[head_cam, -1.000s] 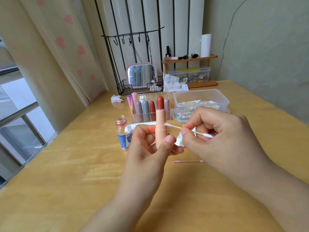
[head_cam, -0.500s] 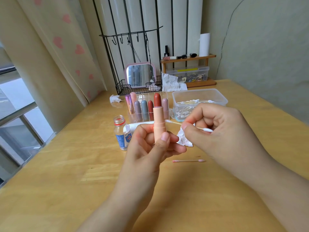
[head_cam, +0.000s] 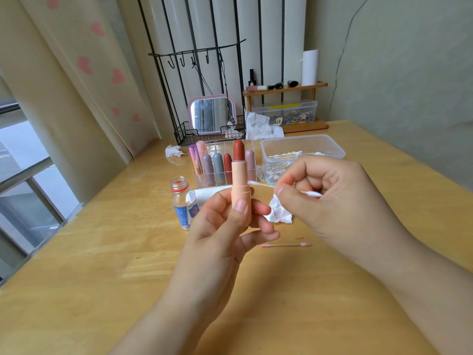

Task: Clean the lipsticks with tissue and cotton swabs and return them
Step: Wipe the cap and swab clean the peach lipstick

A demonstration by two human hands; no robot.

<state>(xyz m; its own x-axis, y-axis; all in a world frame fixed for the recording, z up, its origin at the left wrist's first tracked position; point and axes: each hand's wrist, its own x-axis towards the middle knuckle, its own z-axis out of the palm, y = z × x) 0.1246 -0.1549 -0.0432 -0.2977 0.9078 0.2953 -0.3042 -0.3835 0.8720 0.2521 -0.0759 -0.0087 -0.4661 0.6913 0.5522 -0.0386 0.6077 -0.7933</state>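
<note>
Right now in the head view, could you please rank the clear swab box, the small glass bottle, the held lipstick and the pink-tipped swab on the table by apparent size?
1. Clear swab box, though farthest away.
2. Held lipstick and small glass bottle: look alike; the lipstick is partly hidden by the fingers, so no ranking.
3. Pink-tipped swab, thinnest.

A wooden table [head_cam: 76,252] stands against a greenish wall [head_cam: 409,73] with a thin crack, a cream curtain [head_cam: 76,73] printed with pink hearts hanging beside a daylit window [head_cam: 23,155] at left, and what look like pale vertical panels [head_cam: 230,34] behind.
</note>
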